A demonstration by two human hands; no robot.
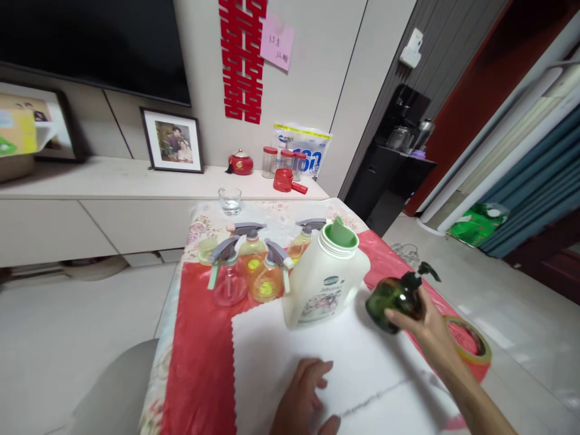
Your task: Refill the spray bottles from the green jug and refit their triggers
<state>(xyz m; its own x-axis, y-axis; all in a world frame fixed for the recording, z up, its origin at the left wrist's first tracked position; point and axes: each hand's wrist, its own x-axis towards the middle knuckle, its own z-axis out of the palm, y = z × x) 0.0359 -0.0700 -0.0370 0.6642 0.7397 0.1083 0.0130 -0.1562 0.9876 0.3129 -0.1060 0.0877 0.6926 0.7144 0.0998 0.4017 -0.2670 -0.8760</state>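
Observation:
My right hand (426,332) is closed around a dark green pump bottle (392,302) with a black pump head, tilted over the right side of the white sheet (357,374). Low in the view, my left hand (306,396) hovers over or rests on that sheet, fingers apart and slightly bent, with nothing in it. Between and beyond the hands stands a large cream detergent jug (324,278), uncapped, with a green spout in its neck. Left of the jug are several spray bottles with grey trigger heads, among them a pinkish one (231,284) and a yellow one (266,283).
A red cloth (199,344) covers the table. A roll of tape (469,341) lies at the right edge. Behind the bottles are a glass cup (230,200) and a pale cap (207,251). On the cabinet stand red-lidded jars (269,162) and a red scoop (284,180).

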